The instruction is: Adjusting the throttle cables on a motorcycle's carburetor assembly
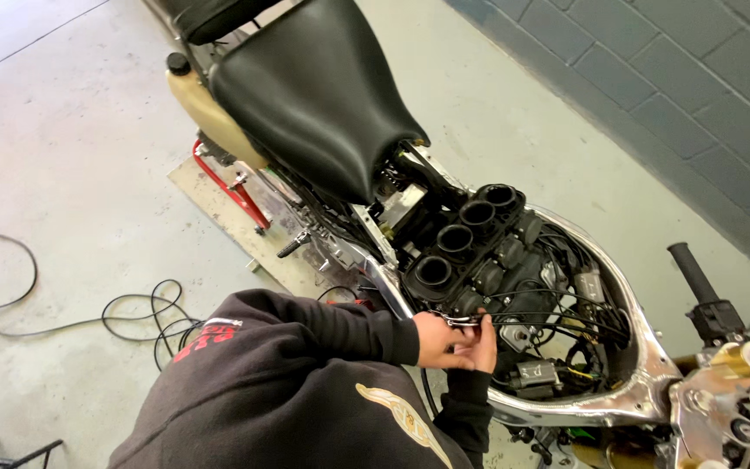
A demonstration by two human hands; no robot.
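A motorcycle with its tank removed stands before me, its polished frame [627, 391] wrapped around the exposed engine bay. Four black round intake openings [457, 239] sit in a row behind the black seat [314, 87]. My left hand [436, 340] and my right hand [484, 347] meet at the near side of the frame. Together they pinch a small shiny metal fitting [462, 321] where thin black cables [549, 317] run off to the right. Both arms wear black hoodie sleeves.
A black handlebar grip [692, 274] and gold-coloured fork top [744, 358] lie at the right. A red stand [232, 187] on a board holds the rear. Black cords [132, 317] loop on the concrete floor at the left. A grey block wall [679, 95] runs behind.
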